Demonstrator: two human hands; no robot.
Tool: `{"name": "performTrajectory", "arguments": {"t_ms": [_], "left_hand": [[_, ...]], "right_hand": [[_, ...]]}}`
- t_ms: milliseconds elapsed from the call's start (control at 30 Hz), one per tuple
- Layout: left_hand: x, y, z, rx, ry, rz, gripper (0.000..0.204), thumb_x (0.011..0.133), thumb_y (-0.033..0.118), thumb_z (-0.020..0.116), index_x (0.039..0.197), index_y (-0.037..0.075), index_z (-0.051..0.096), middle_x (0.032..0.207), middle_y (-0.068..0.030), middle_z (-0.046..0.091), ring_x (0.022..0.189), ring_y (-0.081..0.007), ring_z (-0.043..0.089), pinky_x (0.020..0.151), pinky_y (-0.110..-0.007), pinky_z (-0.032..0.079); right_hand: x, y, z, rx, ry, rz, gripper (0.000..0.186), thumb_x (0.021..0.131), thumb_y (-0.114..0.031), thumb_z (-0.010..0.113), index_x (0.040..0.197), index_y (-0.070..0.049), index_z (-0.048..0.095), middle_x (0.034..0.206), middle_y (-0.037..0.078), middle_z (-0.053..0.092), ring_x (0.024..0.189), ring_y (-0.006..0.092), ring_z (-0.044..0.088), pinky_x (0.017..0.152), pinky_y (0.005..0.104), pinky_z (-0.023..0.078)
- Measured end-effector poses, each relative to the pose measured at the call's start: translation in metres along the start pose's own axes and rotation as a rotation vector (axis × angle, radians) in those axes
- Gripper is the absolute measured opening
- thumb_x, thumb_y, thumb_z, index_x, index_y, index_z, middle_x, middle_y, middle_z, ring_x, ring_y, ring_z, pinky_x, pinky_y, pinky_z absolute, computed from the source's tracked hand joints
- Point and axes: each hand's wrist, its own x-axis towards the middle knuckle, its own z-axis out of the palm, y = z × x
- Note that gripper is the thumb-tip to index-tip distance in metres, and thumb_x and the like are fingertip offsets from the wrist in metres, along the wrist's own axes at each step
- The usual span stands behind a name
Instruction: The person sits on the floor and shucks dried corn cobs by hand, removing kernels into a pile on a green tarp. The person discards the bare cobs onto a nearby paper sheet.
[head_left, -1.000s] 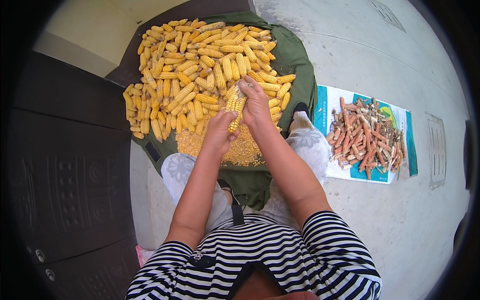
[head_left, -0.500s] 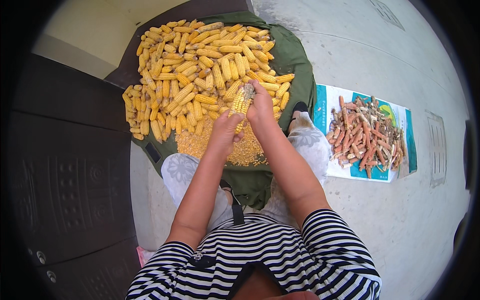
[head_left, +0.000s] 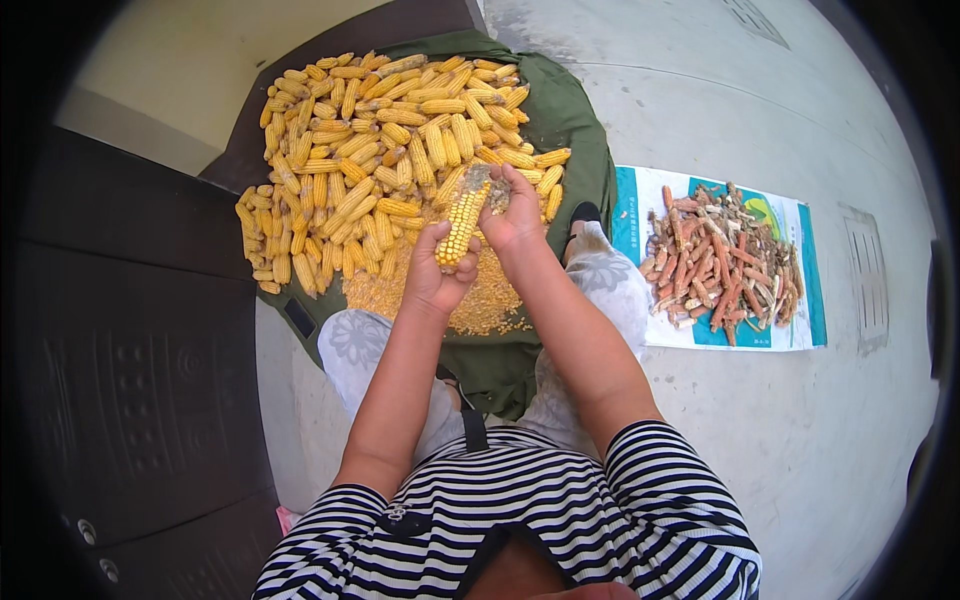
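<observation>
An ear of yellow corn (head_left: 462, 225) is held between my two hands, tilted with its upper end leaning right. My left hand (head_left: 438, 278) is closed around the lower end, thumb on one side and fingertips on the other. At the upper end, my right hand (head_left: 516, 214) has its fingers closed on the tip, where dry grey matter (head_left: 479, 178) clings. Its palm is partly turned from view. Just beyond my hands lies a big heap of corn ears (head_left: 350, 150), and loose kernels (head_left: 488, 300) are spread below them.
Dark green cloth (head_left: 575, 120) lies under the corn, between my feet. To the right, a white and teal sack (head_left: 625, 210) bears a pile of bare reddish cobs (head_left: 725, 265). A dark panelled door (head_left: 140, 350) stands at the left. Pale concrete floor (head_left: 760, 430) stretches right.
The ear has turned so a fuller row of yellow kernels faces up. My left hand has shifted slightly left and lower down the ear. The whole scene has slid a little left in view.
</observation>
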Motion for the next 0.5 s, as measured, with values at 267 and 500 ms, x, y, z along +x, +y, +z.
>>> {"name": "performTrajectory", "arguments": {"t_ms": [267,500], "left_hand": [[0.005,-0.005,0.002,0.076,0.033,0.002,0.039,0.091,0.034,0.052,0.114,0.002,0.057,0.075,-0.0114,0.061,0.047,-0.0134,0.048,0.041,-0.022,0.039],[0.007,-0.016,0.011,0.33,0.194,0.105,0.029,0.091,0.031,0.053,0.101,0.005,0.061,0.069,-0.0073,0.062,0.047,-0.0121,0.051,0.038,-0.02,0.038]], "right_hand": [[-0.004,0.001,-0.01,-0.124,-0.094,-0.026,0.022,0.093,-0.014,0.059,0.11,0.0,0.057,0.105,0.012,0.062,0.094,0.0264,0.062,0.082,0.0421,0.055],[-0.006,0.01,-0.016,-0.075,0.003,-0.192,0.022,0.097,-0.015,0.056,0.11,0.003,0.054,0.099,0.013,0.061,0.088,0.0233,0.061,0.078,0.0395,0.054]]}}
